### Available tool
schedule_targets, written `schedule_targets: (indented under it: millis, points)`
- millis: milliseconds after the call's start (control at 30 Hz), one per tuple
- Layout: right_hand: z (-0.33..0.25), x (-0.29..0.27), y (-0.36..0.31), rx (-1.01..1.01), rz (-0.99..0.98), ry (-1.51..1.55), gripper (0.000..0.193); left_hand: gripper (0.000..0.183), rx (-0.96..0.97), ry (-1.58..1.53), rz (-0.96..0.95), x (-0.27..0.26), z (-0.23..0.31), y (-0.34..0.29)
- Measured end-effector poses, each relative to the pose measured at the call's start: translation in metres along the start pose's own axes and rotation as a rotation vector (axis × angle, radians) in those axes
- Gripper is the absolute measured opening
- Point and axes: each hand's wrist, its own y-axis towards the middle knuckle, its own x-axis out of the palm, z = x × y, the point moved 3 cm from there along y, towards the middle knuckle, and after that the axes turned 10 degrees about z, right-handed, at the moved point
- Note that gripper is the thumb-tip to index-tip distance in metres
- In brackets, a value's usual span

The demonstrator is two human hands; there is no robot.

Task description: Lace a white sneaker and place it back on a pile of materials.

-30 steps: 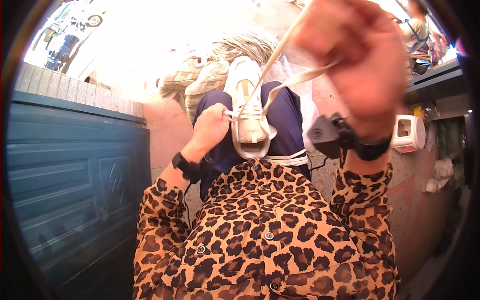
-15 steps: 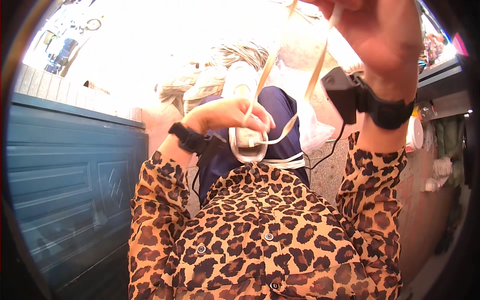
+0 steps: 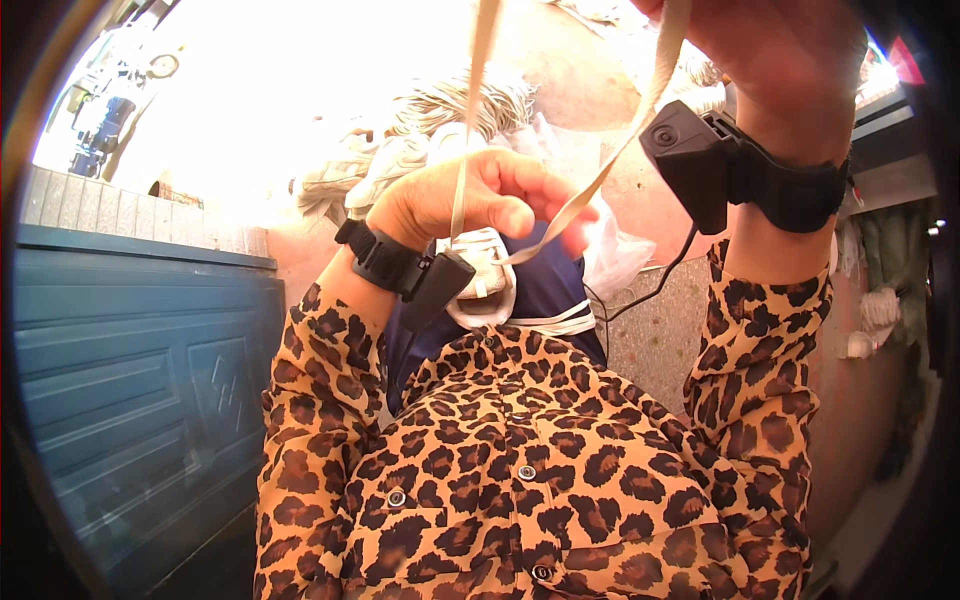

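"Resting in the person's lap, is that a pale shoe (image 3: 483, 274)?"

"Yes, partly hidden by the left hand (image 3: 480, 197). Any writing on it is too blurred to read."

"How is that hand?"

"Half open, fingers loosely curled, seemingly gripping nothing; one strand of the cream lace (image 3: 662, 80) crosses in front."

"The right hand (image 3: 775, 55)?"

"High at the top edge, against the lace's other strand. Its fingertips are cut off, so I can't tell its grip."

"Farther out?"

"Glare-washed pale cords (image 3: 430, 112) beyond the knees; leftward, a blue panel (image 3: 110, 370) bearing raised diamond shapes."
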Motion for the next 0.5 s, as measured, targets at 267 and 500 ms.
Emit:
schedule_targets:
  millis: [267, 500]
  points:
    - [-0.015, -0.058, -0.032, -0.347, 0.64, -0.255, 0.016, 0.011, 0.189, -0.332, 0.88, -0.107, 0.026, -0.077]
    - [0.03, -0.197, -0.124, -0.063, 0.659, -0.189, 0.025, 0.017, 0.375, -0.308, 1.345, -0.145, 0.076, -0.255]
